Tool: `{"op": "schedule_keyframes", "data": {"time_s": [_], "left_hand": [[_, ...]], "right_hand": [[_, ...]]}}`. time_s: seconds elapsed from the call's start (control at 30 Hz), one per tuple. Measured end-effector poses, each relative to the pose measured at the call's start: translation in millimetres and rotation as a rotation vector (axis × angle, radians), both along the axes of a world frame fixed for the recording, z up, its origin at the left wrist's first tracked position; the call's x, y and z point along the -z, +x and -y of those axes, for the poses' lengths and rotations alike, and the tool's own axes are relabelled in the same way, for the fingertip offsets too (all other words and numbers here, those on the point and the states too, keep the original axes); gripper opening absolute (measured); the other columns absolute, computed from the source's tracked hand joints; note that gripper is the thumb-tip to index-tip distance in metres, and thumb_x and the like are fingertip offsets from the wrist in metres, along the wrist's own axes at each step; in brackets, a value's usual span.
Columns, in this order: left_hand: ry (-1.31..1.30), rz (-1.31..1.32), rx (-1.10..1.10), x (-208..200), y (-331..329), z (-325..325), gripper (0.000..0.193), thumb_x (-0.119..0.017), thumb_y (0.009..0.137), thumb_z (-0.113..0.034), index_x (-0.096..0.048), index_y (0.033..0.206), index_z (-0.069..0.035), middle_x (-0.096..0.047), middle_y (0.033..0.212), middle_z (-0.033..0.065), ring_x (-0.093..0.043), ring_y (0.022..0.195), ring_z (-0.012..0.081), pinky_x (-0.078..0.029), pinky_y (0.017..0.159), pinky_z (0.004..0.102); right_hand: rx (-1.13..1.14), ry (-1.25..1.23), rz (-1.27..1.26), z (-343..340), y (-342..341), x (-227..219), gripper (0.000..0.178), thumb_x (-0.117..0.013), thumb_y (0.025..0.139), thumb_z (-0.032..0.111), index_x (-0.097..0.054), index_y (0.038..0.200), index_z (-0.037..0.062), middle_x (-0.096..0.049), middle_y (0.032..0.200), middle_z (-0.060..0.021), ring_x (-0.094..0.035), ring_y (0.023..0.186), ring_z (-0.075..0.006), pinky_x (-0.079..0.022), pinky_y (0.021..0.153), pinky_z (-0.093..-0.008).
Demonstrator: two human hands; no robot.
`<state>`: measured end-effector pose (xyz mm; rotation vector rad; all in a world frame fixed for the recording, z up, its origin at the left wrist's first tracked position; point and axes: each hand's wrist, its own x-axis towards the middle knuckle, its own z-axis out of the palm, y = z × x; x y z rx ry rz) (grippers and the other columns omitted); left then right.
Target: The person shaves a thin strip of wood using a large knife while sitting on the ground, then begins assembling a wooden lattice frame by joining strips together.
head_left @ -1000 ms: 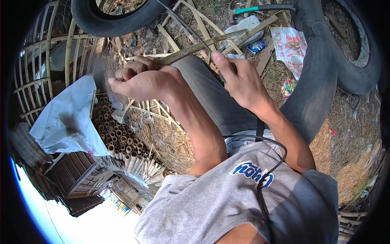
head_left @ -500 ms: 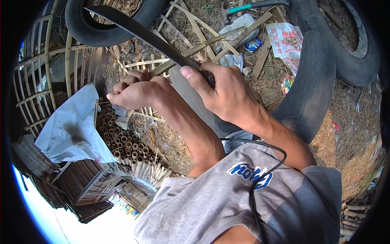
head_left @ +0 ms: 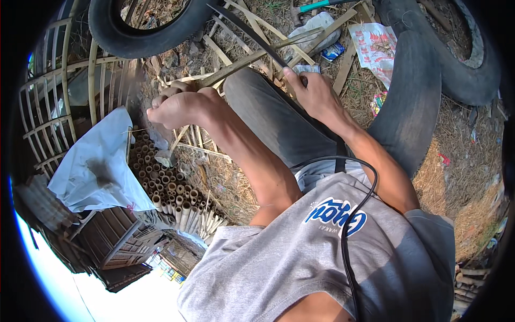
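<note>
My right hand is wrapped round the handle of a machete. Its long dark blade points up and to the left, crossing a bamboo strip; whether the edge touches the strip I cannot tell. My left hand is closed on the near left end of that strip, which slants away to the upper right above my dark-trousered leg. The fingers of my left hand are partly hidden behind its wrist.
Split bamboo pieces litter the ground ahead. Old tyres lie at the far left and right, with a curved tyre piece beside my leg. A hammer lies at the top. Stacked bamboo tubes and a white sheet are on the left.
My right hand has moved forward and to the right with the machete, bringing its blade across the strip. My left hand keeps its grip, almost in the same place.
</note>
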<state>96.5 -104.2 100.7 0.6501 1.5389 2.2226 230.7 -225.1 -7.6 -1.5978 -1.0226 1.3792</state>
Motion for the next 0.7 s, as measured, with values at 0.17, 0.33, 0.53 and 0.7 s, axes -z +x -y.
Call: {"op": "schedule_keyframes", "data": {"time_s": [0.17,0.33,0.53,0.7], "left_hand": [[0.019,-0.004,0.015,-2.7,11.5,4.3,0.028,-0.024,0.097,-0.025,-0.028,0.072,-0.014,-0.028,0.056,-0.0019,-0.027,0.044,0.0129,-0.024,0.041,0.0271],[0.009,-0.014,0.012,-2.5,10.2,-3.4,0.026,-0.024,0.096,-0.024,-0.029,0.073,-0.013,-0.029,0.057,-0.0014,-0.028,0.044,0.0133,-0.025,0.042,0.0272],[-0.015,-0.032,-0.034,-8.9,13.1,-2.1,0.025,-0.022,0.095,-0.023,-0.030,0.074,-0.011,-0.032,0.060,0.0008,-0.029,0.044,0.0134,-0.028,0.039,0.0251],[-0.039,-0.057,-0.001,-0.2,5.0,-5.0,0.031,-0.020,0.095,-0.023,-0.032,0.070,-0.011,-0.036,0.061,0.0005,-0.033,0.046,0.0120,-0.030,0.039,0.0217]], "right_hand": [[0.077,0.197,-0.092,-15.9,1.1,-50.5,0.062,-0.052,0.100,0.051,-0.067,0.083,-0.0068,-0.058,0.055,-0.0230,-0.061,0.052,-0.0341,-0.044,0.052,-0.0459],[0.005,0.007,-0.001,-0.1,1.3,-5.7,0.062,-0.050,0.100,0.052,-0.070,0.087,-0.0057,-0.060,0.058,-0.0227,-0.064,0.057,-0.0373,-0.047,0.057,-0.0474],[0.039,0.152,-0.078,-4.3,-0.4,-48.1,0.062,-0.053,0.099,0.051,-0.068,0.083,-0.0079,-0.060,0.059,-0.0252,-0.066,0.059,-0.0387,-0.049,0.058,-0.0471],[-0.027,-0.132,-0.023,-0.2,4.4,27.7,0.068,-0.048,0.100,0.055,-0.062,0.072,-0.0056,-0.051,0.052,-0.0193,-0.050,0.050,-0.0313,-0.043,0.057,-0.0450]]}}
